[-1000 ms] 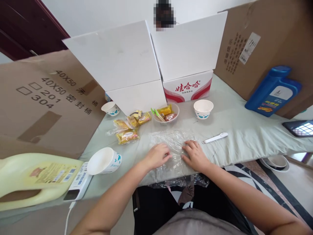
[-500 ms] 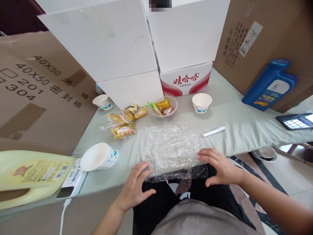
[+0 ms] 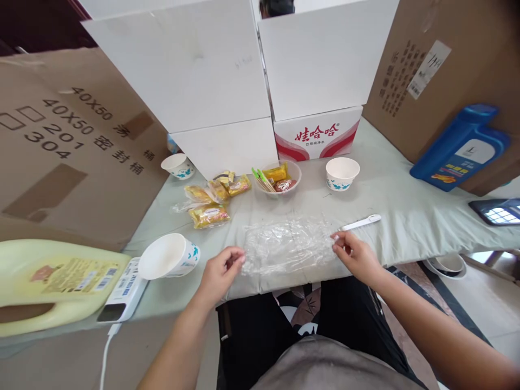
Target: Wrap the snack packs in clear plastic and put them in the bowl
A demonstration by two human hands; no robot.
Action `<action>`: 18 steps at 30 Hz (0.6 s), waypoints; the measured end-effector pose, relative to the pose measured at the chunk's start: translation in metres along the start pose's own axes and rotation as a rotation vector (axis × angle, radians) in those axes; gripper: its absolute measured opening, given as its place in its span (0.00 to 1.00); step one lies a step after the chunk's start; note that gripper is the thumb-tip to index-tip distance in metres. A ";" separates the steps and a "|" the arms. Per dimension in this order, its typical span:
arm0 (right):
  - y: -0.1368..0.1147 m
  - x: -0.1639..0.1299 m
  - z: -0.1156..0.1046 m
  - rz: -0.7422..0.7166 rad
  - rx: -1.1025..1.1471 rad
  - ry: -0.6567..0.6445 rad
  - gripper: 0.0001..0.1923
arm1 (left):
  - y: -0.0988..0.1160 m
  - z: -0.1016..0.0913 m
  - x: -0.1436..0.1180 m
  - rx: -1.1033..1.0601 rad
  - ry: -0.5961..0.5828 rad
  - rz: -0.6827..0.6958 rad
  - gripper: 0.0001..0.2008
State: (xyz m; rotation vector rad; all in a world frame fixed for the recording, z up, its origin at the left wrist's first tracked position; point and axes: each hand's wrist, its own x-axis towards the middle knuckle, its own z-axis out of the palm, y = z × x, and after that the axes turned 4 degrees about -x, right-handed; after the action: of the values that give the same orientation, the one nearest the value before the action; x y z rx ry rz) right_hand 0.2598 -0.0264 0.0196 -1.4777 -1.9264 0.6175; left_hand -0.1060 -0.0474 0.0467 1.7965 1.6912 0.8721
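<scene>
Clear plastic sheet [image 3: 289, 245] lies flat, folded into a wide strip, on the cloth-covered worktop [image 3: 406, 216], lower centre of frame, right at the near edge in front of the person.

Left hand [image 3: 221, 268]: fingers curled in, thumb and fingertips pinched on the strip's left end. Right hand [image 3: 354, 253]: same pinch on the right end. One hand per end, film stretched between them; that looks like why it sits taut and fairly flat rather than bunched. Film is transparent, so exactly where its edges run under the fingers is hard to tell.

So the sheet sits between the two hands, touching both, with its centre just above and inboard of each.

Around it:
- White pen-like tool [image 3: 361, 222], just up-right of the right hand, apart from it.
- Paper bowl on its side [image 3: 168, 257], just left of the left hand, not touched.
- Yellow snack packets [image 3: 209, 201], centre-left, well apart from the film.
- Clear bowl with sticks and sweets [image 3: 278, 179], above the sheet.
- Upright paper bowl [image 3: 342, 173], right of that.
- Yellow jug [image 3: 49, 284], lower left; blue jug [image 3: 461, 149], upper right, leaning on cardboard.

Everything else is pushed back or out to the sides, so the film has the bare near edge to itself.
</scene>
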 end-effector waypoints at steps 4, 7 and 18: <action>0.000 0.039 0.023 0.081 -0.209 0.096 0.19 | -0.008 0.020 0.045 0.092 0.135 -0.068 0.15; 0.003 0.055 0.033 0.064 -0.414 0.091 0.20 | -0.014 0.034 0.065 0.200 0.165 -0.121 0.17; -0.002 0.058 0.021 -0.191 -0.610 0.244 0.17 | 0.001 0.019 0.056 0.508 0.501 0.209 0.11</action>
State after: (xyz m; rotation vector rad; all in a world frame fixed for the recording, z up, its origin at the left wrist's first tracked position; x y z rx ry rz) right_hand 0.2333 0.0295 0.0173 -1.5933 -2.1195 -0.2589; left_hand -0.0902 0.0089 0.0401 2.2537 2.2210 1.1280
